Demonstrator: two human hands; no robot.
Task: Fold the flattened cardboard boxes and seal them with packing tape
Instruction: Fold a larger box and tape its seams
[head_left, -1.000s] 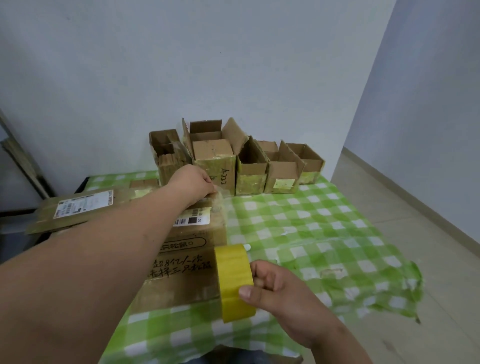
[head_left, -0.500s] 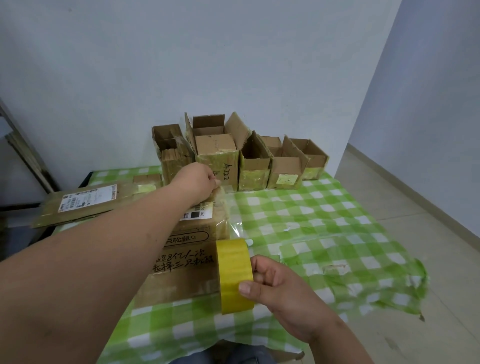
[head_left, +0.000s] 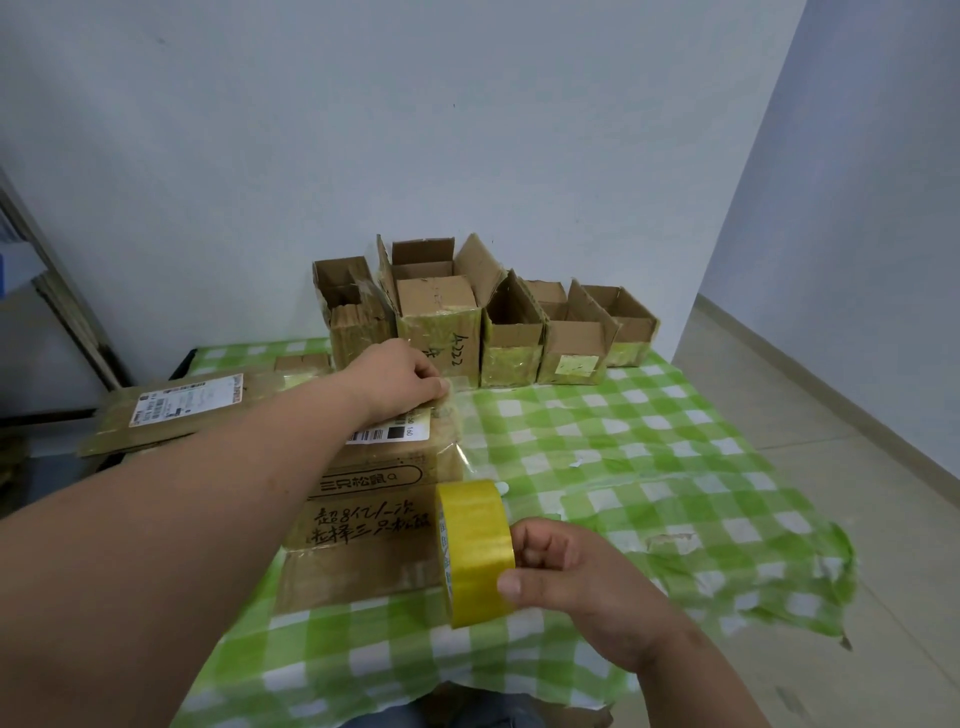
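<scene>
A flattened cardboard box with printed and handwritten characters lies on the green checked tablecloth. My right hand grips a yellow roll of packing tape just off the box's right edge. A clear strip of tape runs from the roll up along that edge. My left hand reaches across and pinches the strip's far end at the box's far right corner, beside a white barcode label.
Several folded open-topped boxes stand in a row against the white wall at the table's far edge. Another flat box with a shipping label lies at the far left. The table drops off to a tiled floor on the right.
The view has shifted slightly. My right hand has drawn the roll a little nearer and lower, lengthening the strip. My left hand stays at the far corner.
</scene>
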